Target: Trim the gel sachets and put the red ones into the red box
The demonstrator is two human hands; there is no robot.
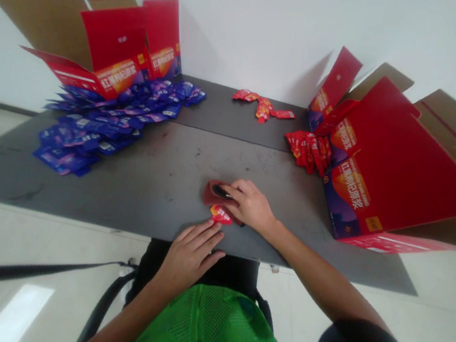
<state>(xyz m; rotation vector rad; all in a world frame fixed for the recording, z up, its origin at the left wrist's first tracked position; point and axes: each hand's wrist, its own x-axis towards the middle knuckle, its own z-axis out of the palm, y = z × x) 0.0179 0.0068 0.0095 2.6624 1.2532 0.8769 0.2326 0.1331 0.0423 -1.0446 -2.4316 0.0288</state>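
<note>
dark red pouch (210, 194) half hidden under right hand (249, 206), black item (222, 192) unclear, red carton (407, 162) cut off at edge

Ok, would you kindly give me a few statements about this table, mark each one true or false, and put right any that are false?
1. Blue-purple sachets lie heaped on the left of the table, beside a red carton. True.
2. The right hand lies on a dark red packet. True.
3. The left hand grips a blue-purple sachet. False: it holds nothing, and its fingertips lie near a small red sachet.
4. The carton on the right is shut. False: it stands open, with its flaps spread.
5. The person wears a green mesh vest. True.
</note>
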